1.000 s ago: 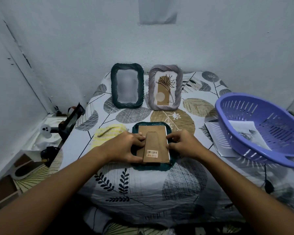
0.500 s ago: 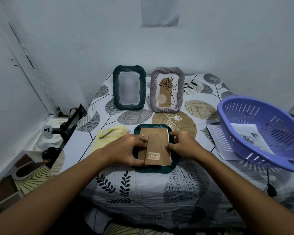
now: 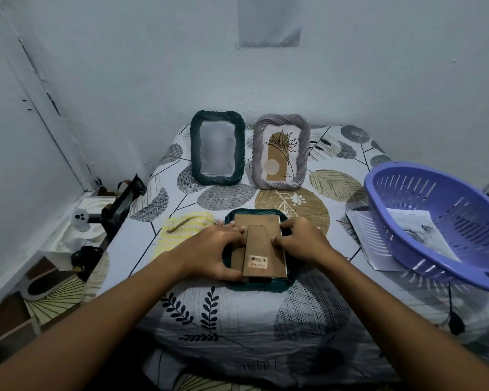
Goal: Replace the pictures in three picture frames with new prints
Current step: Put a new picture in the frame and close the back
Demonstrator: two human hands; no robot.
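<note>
Here, a person works on the back of a dark green frame (image 3: 259, 282) that lies face down near the front edge of a bed (image 3: 237, 320) covered in a leaf-print sheet. The left hand (image 3: 213, 249) curls over the left side of the frame's cardboard backing (image 3: 266, 244), thumb at the lower edge and fingers on top, gripping it. The right hand (image 3: 301, 239) has its fingertips bent onto the backing's right edge; whether it pinches the board or a tab there, the view does not show.

By the look of it, this is 1 of 3 frames, and its back is not yet off or is just going on. 2 more stand upright against the wall: a second green frame (image 3: 217, 148), whose picture is blurred, and a grey frame (image 3: 280, 152) holding a plant drawing. Which of these already carry new prints cannot be told.

A purple basket (image 3: 435, 221) sits at the right with a printed sheet (image 3: 418, 230) inside, more paper (image 3: 370, 244) under it. A yellow cloth (image 3: 181, 230) lies just left of the working frame. Open sheet remains between the flat frame and the standing pair, but the front edge is close and the basket crowds the right.
</note>
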